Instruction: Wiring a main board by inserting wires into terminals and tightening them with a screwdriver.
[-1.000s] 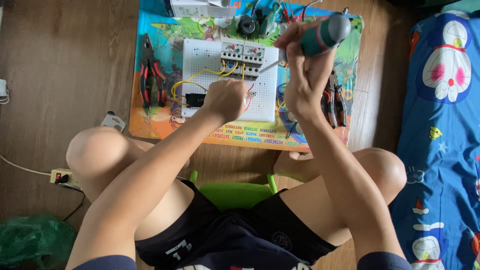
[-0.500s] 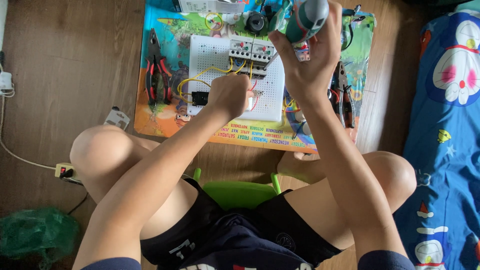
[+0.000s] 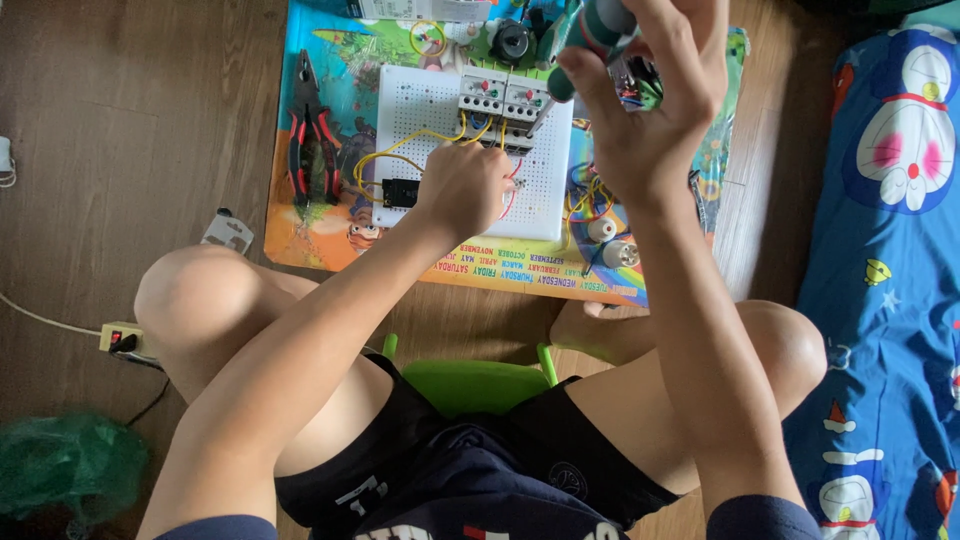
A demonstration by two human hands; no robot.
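A white perforated board (image 3: 430,105) lies on a colourful mat (image 3: 340,230) on the floor in front of me. Two grey-white electrical modules (image 3: 503,100) sit at its top edge, with yellow wires (image 3: 400,150) looping to a small black part (image 3: 400,191). My left hand (image 3: 465,188) rests on the board's middle, fingers closed around a wire end near red wires. My right hand (image 3: 650,95) holds a green-handled screwdriver (image 3: 590,30) raised above the modules, its shaft (image 3: 540,112) pointing down at them.
Red-and-black pliers (image 3: 312,140) lie on the mat's left side. More tools and wires (image 3: 595,205) lie right of the board. A blue cartoon-print blanket (image 3: 890,250) fills the right. A green stool (image 3: 470,375) is under me. A power strip (image 3: 120,338) and a green bag (image 3: 65,470) are at the left.
My right hand has lifted the screwdriver up and slightly left toward the frame's top. The left hand stays on the board. The view has shifted a little.
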